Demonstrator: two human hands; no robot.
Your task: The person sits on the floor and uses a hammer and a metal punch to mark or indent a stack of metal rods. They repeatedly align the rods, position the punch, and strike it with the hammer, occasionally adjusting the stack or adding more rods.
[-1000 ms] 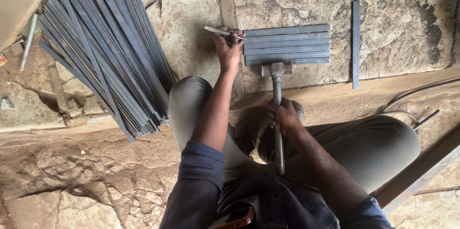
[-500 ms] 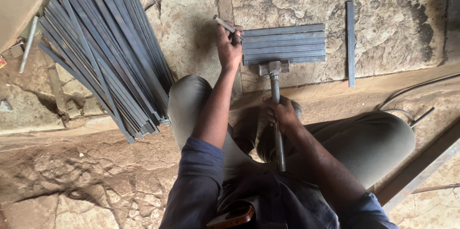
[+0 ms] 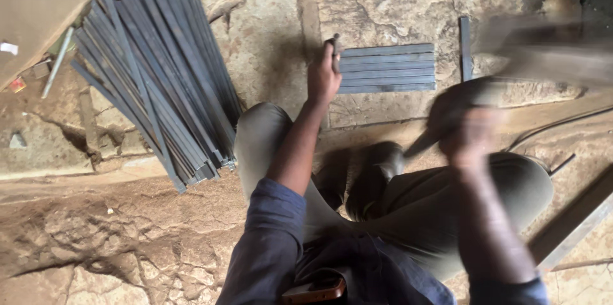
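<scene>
A: Item one, far left?
B: Thin pale rod (image 3: 57,62) lying on the stone floor (image 3: 268,37), beside a small red scrap (image 3: 17,84).

A: Next?
B: Stack of long grey metal strips (image 3: 156,68), fanned out, running from upper middle down to the lower left of the person's left knee (image 3: 258,132).

A: Left hand?
B: Left hand (image 3: 323,78) reaches forward, fingers closed around a short dark tool (image 3: 334,49), held at the left end of the cut strips.

A: The cut strips?
B: Five short grey strips (image 3: 387,68) laid side by side in a flat row on the floor, just ahead of the knees. One single strip (image 3: 465,46) lies crosswise just beside their right end.

A: Right hand?
B: Right hand (image 3: 469,132) is raised and blurred, wrapped around a hammer handle (image 3: 424,144); the blurred streak (image 3: 543,49) above cannot be made out clearly.

A: Far right?
B: Dark cable (image 3: 562,123) on the ground.
</scene>
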